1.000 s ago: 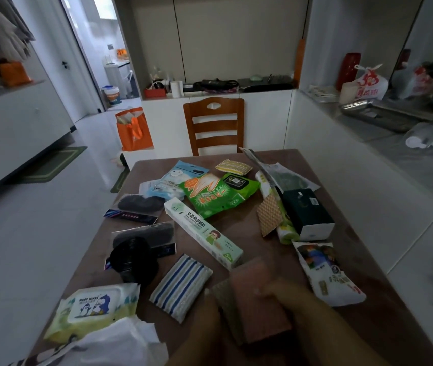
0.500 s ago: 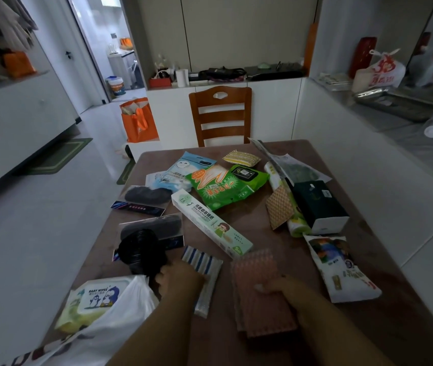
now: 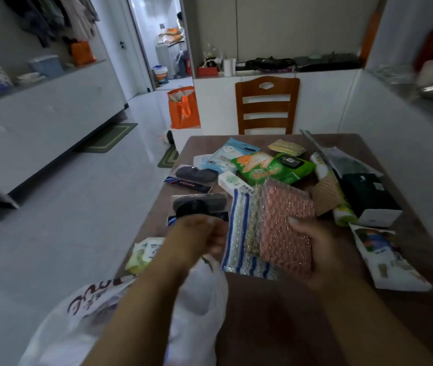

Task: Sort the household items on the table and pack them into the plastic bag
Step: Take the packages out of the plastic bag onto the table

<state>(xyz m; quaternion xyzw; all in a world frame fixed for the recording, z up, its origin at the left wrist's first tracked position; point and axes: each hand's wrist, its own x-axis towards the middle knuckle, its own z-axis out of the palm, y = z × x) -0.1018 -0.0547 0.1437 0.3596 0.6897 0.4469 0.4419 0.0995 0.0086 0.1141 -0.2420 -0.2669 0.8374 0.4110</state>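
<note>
1. Two hands (image 3: 202, 233), (image 3: 313, 249).
2. Three sponge cloths held: striped (image 3: 239, 233), pink (image 3: 286, 228), one between.
3. One plastic bag (image 3: 199, 307).
4. Two wipes packs (image 3: 273, 167), (image 3: 144, 253).
5. One chair (image 3: 266, 107).
6. One table (image 3: 262, 313).

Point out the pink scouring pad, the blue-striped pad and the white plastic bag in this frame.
pink scouring pad (image 3: 286, 225): head view, middle of its dotted face.
blue-striped pad (image 3: 239, 233): head view, striped left part.
white plastic bag (image 3: 199, 307): head view, bare white side below the left wrist.
</note>
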